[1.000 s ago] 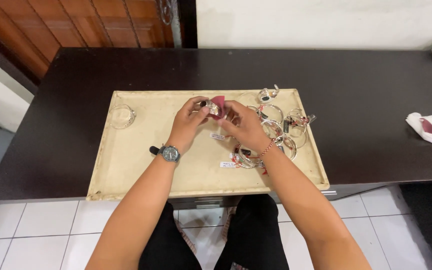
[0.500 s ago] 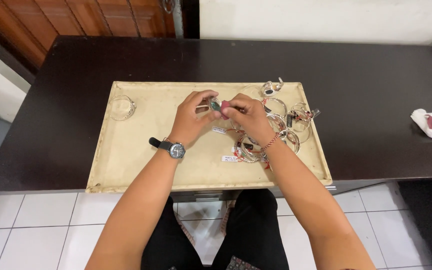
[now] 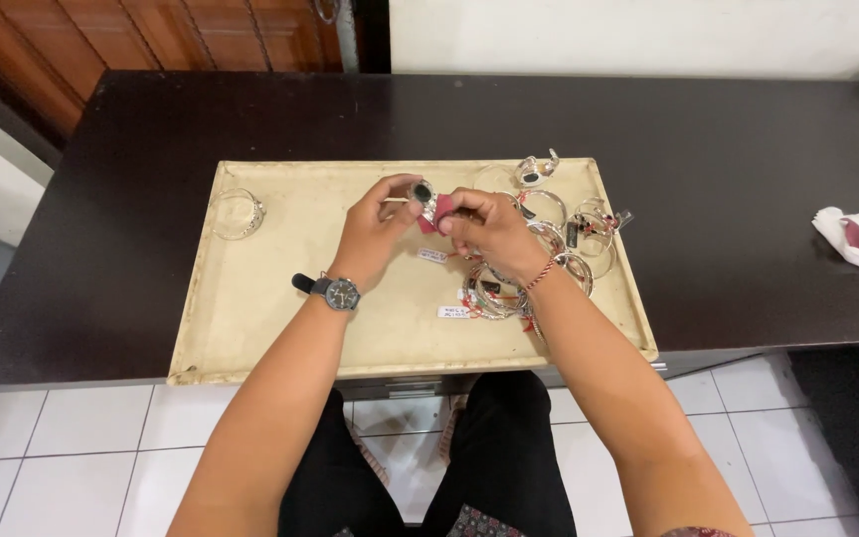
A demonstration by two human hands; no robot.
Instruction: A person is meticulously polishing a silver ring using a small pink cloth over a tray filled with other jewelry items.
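Here, silver ring [image 3: 423,192] pinched between both hands — left hand [image 3: 375,224], right hand [image 3: 484,227].

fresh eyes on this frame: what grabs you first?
The two hands meeting over the middle of the shallow beige tray: the left hand pinches a small silver bangle with a dark stone, while the right hand presses a dark red cloth to it. Next, the tangled heap of silver bangles on the tray's right side, and one lone silver bangle at its far left corner.
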